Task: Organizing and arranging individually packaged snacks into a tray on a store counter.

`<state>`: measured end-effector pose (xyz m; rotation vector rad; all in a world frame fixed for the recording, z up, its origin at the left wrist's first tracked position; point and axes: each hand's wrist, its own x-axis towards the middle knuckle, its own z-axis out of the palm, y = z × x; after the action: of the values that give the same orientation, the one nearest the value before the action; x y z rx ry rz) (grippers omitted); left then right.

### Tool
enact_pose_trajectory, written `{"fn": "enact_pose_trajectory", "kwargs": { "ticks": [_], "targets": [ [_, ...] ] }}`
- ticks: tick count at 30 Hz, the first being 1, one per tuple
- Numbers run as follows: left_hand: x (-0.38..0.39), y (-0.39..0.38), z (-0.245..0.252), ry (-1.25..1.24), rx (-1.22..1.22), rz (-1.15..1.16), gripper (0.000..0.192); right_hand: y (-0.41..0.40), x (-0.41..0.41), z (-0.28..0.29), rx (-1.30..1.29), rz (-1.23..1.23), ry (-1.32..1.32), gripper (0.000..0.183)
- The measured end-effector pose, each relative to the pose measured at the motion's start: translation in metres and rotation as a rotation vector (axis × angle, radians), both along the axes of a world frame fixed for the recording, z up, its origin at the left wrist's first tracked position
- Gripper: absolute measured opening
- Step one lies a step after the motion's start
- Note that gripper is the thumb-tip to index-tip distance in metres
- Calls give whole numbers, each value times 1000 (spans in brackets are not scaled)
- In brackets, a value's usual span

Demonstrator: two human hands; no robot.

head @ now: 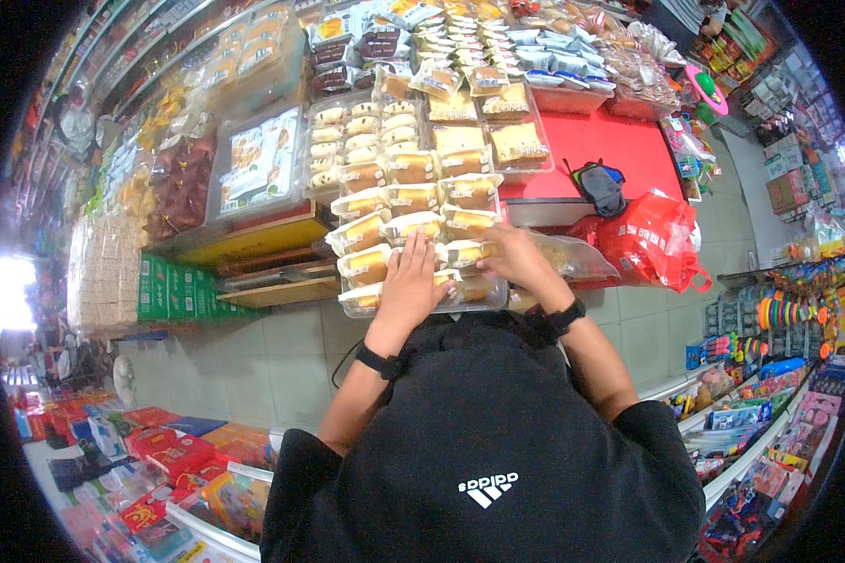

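Note:
A clear plastic bin (496, 299) in front of me holds rows of individually wrapped cakes (412, 195), golden brown in clear wrappers that bear writing. My left hand (414, 278) lies palm down over the near rows, its fingers stretched forward onto the wrappers. At the bin's right side, the curled fingers of my right hand (517, 257) touch the end of a wrapped cake (462, 253). Whether they pinch it is unclear. Just beyond are a bin of small spotted buns (362, 127) and a bin of square packaged toast (520, 144).
To the right, a red-topped table (605, 134) carries a grey and black pouch (598, 186), with a red plastic bag (651, 236) by its near edge. Leftward stand a bin of white packets (257, 158) and a green carton (176, 288). Stocked shelves (753, 415) line the lower right.

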<state>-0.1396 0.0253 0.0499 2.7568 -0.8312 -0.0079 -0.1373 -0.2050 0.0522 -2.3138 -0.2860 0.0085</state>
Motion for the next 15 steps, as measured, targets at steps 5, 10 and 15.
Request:
{"fn": "enact_pose_trajectory", "kwargs": {
  "ticks": [5, 10, 15],
  "targets": [
    [3, 3, 5, 8, 4, -9, 73, 15, -4, 9, 36, -69, 48, 37],
    [10, 9, 17, 97, -101, -51, 66, 26, -10, 29, -243, 92, -166, 47],
    [26, 29, 44, 67, -194, 25, 59, 30, -1, 16, -286, 110, -174, 46]
  ]
}}
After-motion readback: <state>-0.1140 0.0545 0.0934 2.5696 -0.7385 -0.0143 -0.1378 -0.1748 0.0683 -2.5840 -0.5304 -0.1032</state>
